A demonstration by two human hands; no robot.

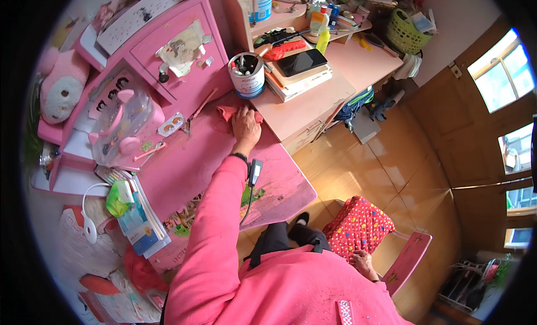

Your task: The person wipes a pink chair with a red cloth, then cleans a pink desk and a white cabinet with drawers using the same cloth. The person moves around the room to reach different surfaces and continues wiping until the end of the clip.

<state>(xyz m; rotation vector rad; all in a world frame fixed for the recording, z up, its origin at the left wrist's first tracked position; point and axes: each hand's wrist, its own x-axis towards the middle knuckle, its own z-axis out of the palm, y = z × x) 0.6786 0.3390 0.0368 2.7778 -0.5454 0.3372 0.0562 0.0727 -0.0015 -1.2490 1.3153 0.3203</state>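
Note:
My left hand presses a crumpled red cloth onto the pink desk, in the corner beside a lighter desk unit. Just beyond the fingers stands a white tub holding pens and tools. A black plug-like device with a cable lies by my left forearm. Low at the right, my right hand is at the edge of a red dotted quilted cloth draped over a pink chair. Its fingers are partly bent, and whether they grip the fabric is unclear.
A black phone lies on stacked books. Left on the pink desk are a clear pink-trimmed case, a paintbrush, books and a green packet. A yellow-green basket stands at the far right.

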